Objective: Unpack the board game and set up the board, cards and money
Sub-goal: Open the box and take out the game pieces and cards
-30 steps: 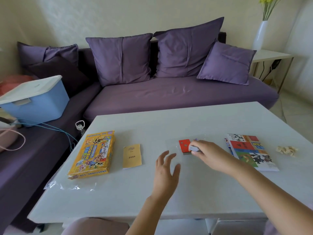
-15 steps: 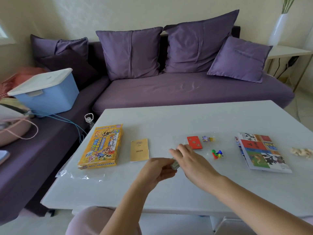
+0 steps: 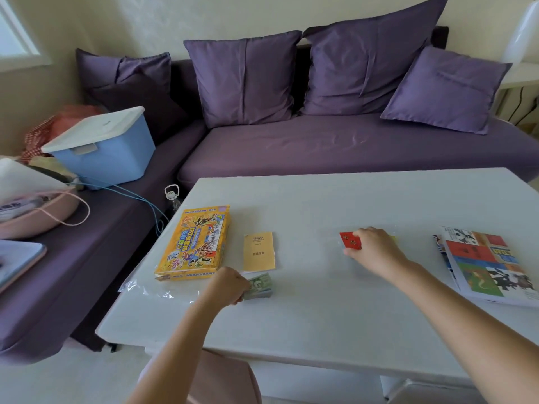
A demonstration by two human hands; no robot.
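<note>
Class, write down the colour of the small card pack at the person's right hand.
The card pack is red with gold marks; the head view shows it.

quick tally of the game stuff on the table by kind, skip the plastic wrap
box: 1
booklet: 1
money stack: 1
red cards: 1 pile
board, folded: 1
total: 5

Both forearms reach forward; left hand [image 3: 230, 284] nearer, fingers curled; right hand [image 3: 372, 249] farther out, fingers curled.
</note>
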